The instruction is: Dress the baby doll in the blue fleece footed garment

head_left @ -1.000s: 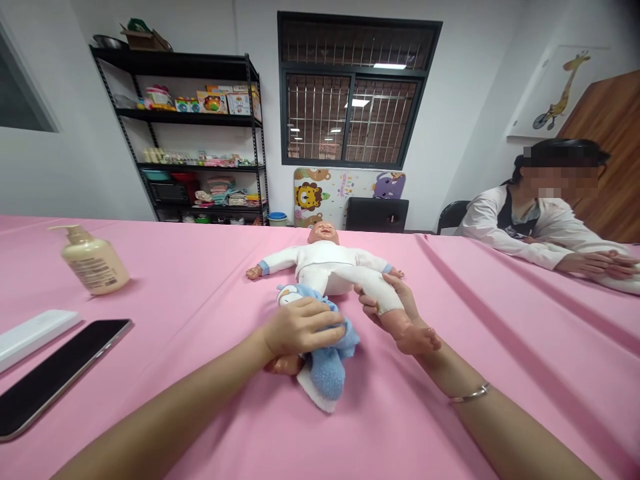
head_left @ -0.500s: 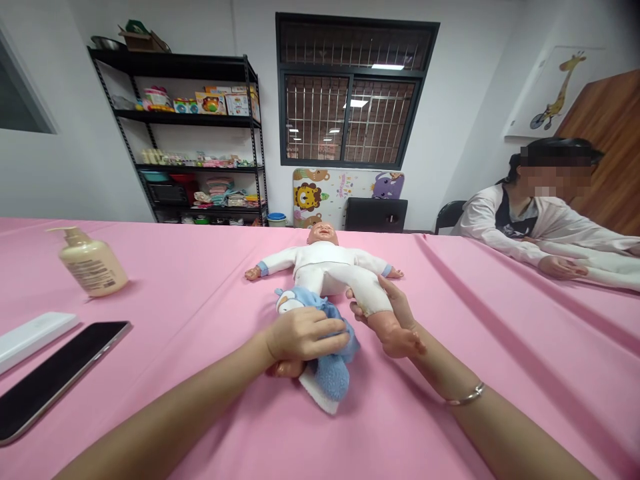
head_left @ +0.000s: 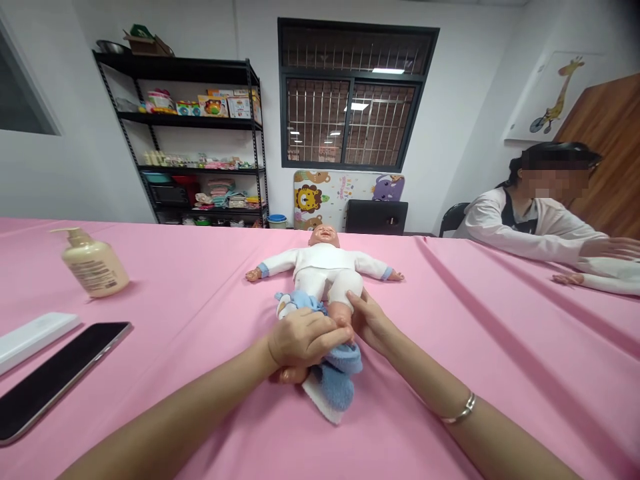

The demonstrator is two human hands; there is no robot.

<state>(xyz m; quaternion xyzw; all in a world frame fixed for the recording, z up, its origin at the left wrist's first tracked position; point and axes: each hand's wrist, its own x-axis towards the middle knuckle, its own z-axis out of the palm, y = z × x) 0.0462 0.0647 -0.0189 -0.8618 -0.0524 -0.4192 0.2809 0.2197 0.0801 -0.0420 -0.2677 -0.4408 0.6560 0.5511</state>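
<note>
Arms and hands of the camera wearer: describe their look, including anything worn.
The left hand and right hand are ungloved, and no sleeves show. A slim, shiny, silver-coloured bracelet circles the right forearm near the wrist; none shows on the left.

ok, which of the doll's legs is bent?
The leg on the picture's right, its knee raised and the right hand on it. The other leg extends toward the camera, partly hidden by the blue cloth and left hand.
</note>
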